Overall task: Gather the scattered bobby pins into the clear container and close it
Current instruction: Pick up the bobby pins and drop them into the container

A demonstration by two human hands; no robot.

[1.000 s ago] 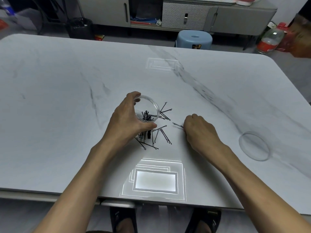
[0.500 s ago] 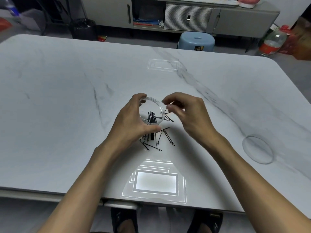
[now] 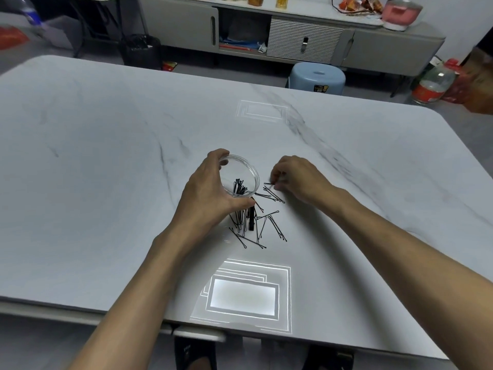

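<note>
The left hand (image 3: pixel 210 193) grips the clear container (image 3: pixel 241 178), some pins already inside. Just right of it, the right hand's (image 3: pixel 298 180) fingers (image 3: pixel 277 175) pinch one bobby pin (image 3: pixel 269 184). Many scattered pins (image 3: pixel 256 225) remain on the worktop (image 3: pixel 106 169) beside the container; no lid is on it.

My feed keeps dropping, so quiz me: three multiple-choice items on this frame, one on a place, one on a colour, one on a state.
1. Where do the loose pins lie?
A. on the stool
B. on the table, near the container
C. on the floor

2. What colour are the pins?
A. black
B. gold
C. pink

3. What state is the container in?
A. lidded
B. tipped over and empty
C. open, held by the left hand

Key: 1 B, they lie scattered on the table beside it. 2 A, all look black. 3 C, the left hand grips it, no lid on.
</note>
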